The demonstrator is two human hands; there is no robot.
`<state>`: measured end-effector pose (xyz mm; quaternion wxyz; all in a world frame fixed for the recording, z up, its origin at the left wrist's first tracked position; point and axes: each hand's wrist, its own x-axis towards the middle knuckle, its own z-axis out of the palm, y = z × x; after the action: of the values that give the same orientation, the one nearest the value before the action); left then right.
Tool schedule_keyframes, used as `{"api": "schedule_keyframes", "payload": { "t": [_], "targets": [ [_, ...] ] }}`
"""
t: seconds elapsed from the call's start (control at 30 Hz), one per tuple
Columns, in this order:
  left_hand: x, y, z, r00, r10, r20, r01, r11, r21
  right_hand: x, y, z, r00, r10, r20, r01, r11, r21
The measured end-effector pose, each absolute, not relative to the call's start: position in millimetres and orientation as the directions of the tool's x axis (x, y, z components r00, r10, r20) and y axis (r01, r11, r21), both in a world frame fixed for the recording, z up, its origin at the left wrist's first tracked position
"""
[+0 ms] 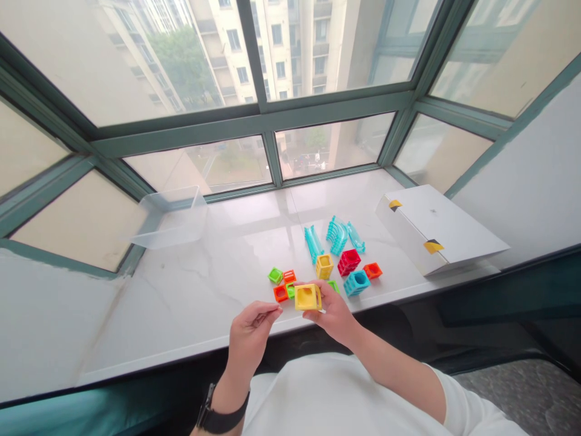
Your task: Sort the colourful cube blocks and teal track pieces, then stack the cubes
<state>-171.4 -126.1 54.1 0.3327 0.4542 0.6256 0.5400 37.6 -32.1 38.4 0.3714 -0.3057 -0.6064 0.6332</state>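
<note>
My right hand [334, 312] grips a yellow toy block [305, 298] with a round hollow in its face, held over the front edge of the sill. To its left, my left hand [254, 330] has its fingertips pinched together; whether something small is between them I cannot make out. Just beyond the hands lie a green block [275, 275], an orange-red block [281, 293] and another orange-red one [289, 277]. Part of a green block [333, 286] shows behind my right hand. Farther right are a yellow block [324, 266], a red block [349, 262] and a blue block [356, 283].
Clear blue track pieces [337, 235] lie behind the blocks, and a small red block [373, 270] sits at their right. A transparent plastic bin [175, 227] stands at the back left. A white box [440, 227] with yellow-black tabs occupies the right of the marble sill [218, 272].
</note>
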Motion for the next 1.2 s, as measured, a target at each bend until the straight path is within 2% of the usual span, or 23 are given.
{"api": "schedule_keyframes", "payload": {
  "t": [0.2, 0.33, 0.47, 0.63, 0.8, 0.87, 0.93, 1.03, 1.2],
  "targets": [
    [-169, -125, 56, -0.294, 0.953, 0.069, 0.231, 0.001, 0.973, 39, -34, 36, -0.530, 0.846, 0.051, -0.064, 0.020, -0.998],
    [-168, -122, 58, -0.319, 0.942, 0.101, 0.288, -0.005, 0.958, 40, -34, 35, -0.536, 0.842, 0.059, -0.076, 0.022, -0.997],
    [-167, -121, 58, -0.344, 0.936, 0.071, 0.306, 0.040, 0.951, 41, -34, 35, -0.536, 0.842, 0.062, -0.078, 0.024, -0.997],
    [-166, -125, 54, -0.305, 0.952, -0.037, 0.205, 0.104, 0.973, 42, -34, 34, -0.530, 0.846, 0.060, -0.071, 0.026, -0.997],
    [-167, -130, 45, -0.363, 0.920, -0.148, 0.076, 0.187, 0.979, 43, -34, 30, -0.516, 0.854, 0.066, -0.043, 0.051, -0.998],
    [-168, -129, 46, -0.370, 0.923, -0.108, 0.096, 0.154, 0.983, 42, -34, 30, -0.522, 0.849, 0.083, -0.024, 0.082, -0.996],
    [-167, -126, 51, -0.343, 0.939, 0.008, 0.166, 0.053, 0.985, 42, -34, 32, -0.546, 0.832, 0.100, -0.001, 0.119, -0.993],
    [-164, -119, 61, -0.226, 0.960, 0.163, 0.252, -0.104, 0.962, 41, -35, 36, -0.592, 0.798, 0.112, 0.042, 0.169, -0.985],
    [-157, -112, 68, -0.050, 0.983, 0.176, 0.366, -0.146, 0.919, 39, -35, 35, -0.643, 0.749, 0.162, 0.071, 0.269, -0.961]
  ]
}}
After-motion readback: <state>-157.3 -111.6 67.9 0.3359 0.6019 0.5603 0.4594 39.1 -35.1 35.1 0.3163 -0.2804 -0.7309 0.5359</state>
